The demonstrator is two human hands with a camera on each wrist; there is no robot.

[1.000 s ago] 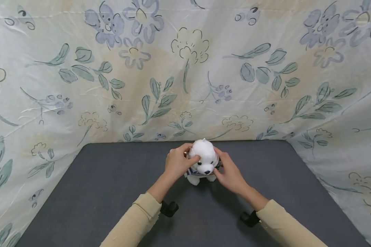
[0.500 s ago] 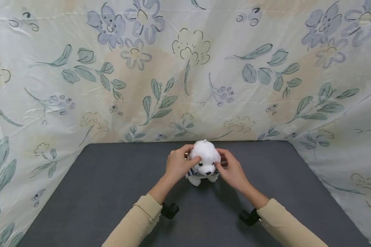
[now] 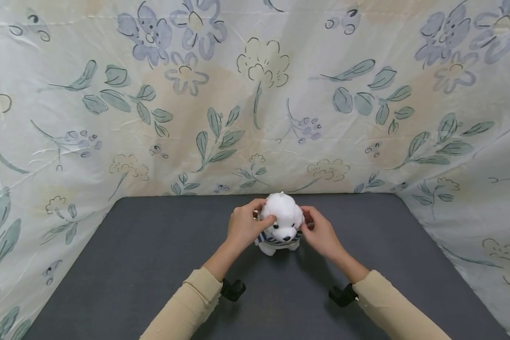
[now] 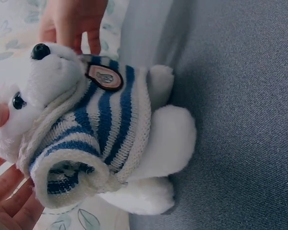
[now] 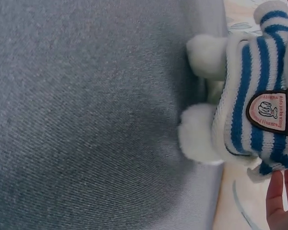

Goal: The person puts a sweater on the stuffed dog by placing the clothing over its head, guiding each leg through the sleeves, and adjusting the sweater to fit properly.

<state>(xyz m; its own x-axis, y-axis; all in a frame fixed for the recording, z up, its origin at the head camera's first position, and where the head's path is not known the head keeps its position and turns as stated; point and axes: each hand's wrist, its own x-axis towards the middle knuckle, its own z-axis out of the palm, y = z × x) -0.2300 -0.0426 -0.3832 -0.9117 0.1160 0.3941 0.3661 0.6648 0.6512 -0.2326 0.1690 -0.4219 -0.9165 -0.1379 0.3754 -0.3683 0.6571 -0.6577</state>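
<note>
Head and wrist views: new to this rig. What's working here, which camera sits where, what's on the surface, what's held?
No robot: these are a person's bare hands. The wide head view comes from a camera worn on the head, looking forward and down. The two close views come from a camera on each wrist, so the scene appears turned sideways.

On the dark grey table a white plush dog stands upright in a blue-and-white striped sweater. The left hand holds its head, thumb near an eye. The right hand is at the head's other side; how firmly it grips is unclear.
</note>
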